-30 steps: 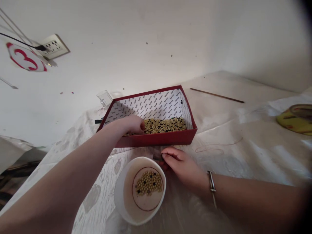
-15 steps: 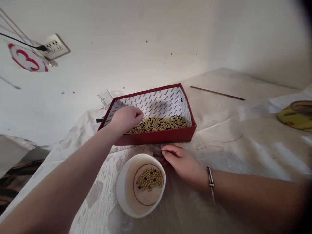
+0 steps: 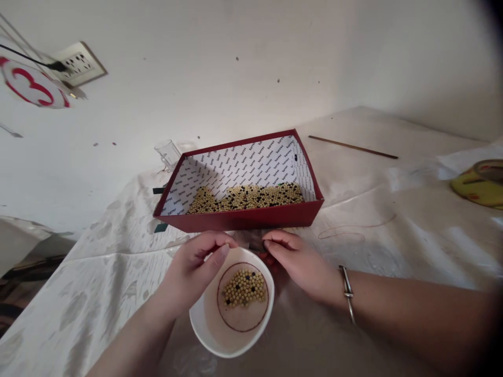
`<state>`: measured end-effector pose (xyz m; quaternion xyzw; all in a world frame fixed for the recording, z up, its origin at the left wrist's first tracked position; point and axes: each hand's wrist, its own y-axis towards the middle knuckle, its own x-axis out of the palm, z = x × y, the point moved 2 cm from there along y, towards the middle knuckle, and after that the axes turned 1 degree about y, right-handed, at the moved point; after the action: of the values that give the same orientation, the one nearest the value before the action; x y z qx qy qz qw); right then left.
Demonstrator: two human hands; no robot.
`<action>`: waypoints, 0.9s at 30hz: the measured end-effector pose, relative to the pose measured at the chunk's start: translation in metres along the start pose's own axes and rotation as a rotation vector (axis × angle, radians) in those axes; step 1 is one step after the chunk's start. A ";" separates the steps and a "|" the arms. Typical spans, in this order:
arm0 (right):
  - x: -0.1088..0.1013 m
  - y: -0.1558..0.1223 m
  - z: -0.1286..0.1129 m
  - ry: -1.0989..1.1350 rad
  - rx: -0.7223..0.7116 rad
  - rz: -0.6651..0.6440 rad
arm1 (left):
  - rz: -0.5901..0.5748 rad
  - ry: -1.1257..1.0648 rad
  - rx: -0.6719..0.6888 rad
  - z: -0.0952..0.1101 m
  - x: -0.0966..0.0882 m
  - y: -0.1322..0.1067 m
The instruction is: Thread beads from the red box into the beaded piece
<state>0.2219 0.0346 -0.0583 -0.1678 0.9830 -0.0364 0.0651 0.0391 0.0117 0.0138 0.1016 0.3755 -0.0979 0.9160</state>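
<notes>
My left hand (image 3: pixel 204 262) is closed in a pinch above the far left rim of a white bowl (image 3: pixel 210 335); whatever its fingertips hold is too small to make out. Across from it, my right hand (image 3: pixel 296 262) pinches a small see-through plastic bag (image 3: pixel 251 241), blurred and partly hidden by the fingers. Yellowish round beads (image 3: pixel 243 288) with a few black ones lie on the bowl's bottom. Just beyond both hands stands a red box (image 3: pixel 251 220), its white lining printed with dark lettering. Many yellowish and black beads (image 3: pixel 255 196) cover its floor.
A clear glass mug (image 3: pixel 168 153) stands behind the box's left end. To the right lie a thin brown stick (image 3: pixel 353 147), a loop of thin reddish thread (image 3: pixel 349 234) and a yellow ring-shaped object (image 3: pixel 477 186). A wall socket (image 3: pixel 80 64) with a plug is at upper left.
My left hand has come out of the box, moving toward me to the bowl's far rim beside my right hand. My right hand keeps its pinch on the plastic bag.
</notes>
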 end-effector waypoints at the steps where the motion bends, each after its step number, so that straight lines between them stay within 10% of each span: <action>1: 0.000 0.000 -0.001 -0.006 0.000 0.002 | -0.015 -0.066 -0.027 -0.002 0.003 -0.002; 17: -0.003 0.002 -0.006 -0.037 0.010 0.011 | 0.118 -0.043 -0.189 -0.015 0.022 0.015; 21: -0.001 0.004 -0.007 0.016 0.025 -0.020 | 0.018 0.007 -0.050 -0.026 0.034 0.021; 27: 0.001 0.008 -0.009 0.070 0.055 -0.078 | 0.190 0.273 0.262 -0.032 0.039 0.019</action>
<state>0.2170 0.0427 -0.0506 -0.2028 0.9760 -0.0717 0.0338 0.0495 0.0339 -0.0341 0.2670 0.4689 -0.0446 0.8408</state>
